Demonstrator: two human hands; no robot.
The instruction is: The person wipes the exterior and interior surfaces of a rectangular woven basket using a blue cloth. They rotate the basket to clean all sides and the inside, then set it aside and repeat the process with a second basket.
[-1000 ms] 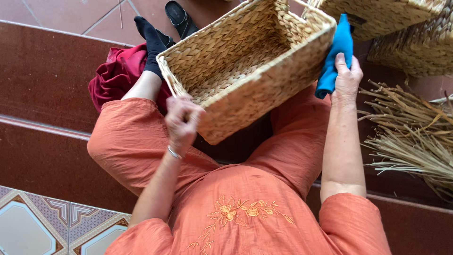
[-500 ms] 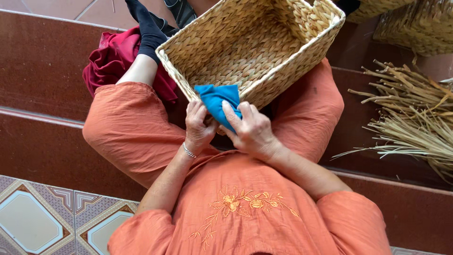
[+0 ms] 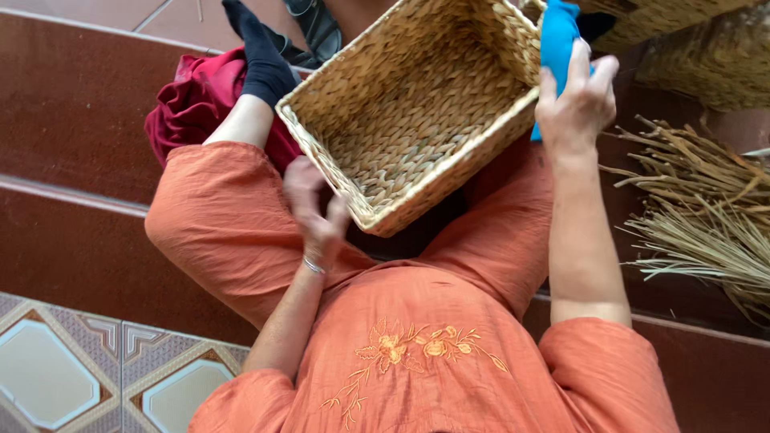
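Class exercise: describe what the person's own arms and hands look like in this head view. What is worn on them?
Both forearms are bare below loose, crinkled orange sleeves that end near the elbow. The left hand has a thin silver bracelet at the wrist. The right hand shows no bracelet or ring on its visible side. No gloves on either.

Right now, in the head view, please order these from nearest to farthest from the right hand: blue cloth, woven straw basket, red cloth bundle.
1. Blue cloth: held in the right hand.
2. Woven straw basket: just left of it.
3. Red cloth bundle: far left, beyond the basket.
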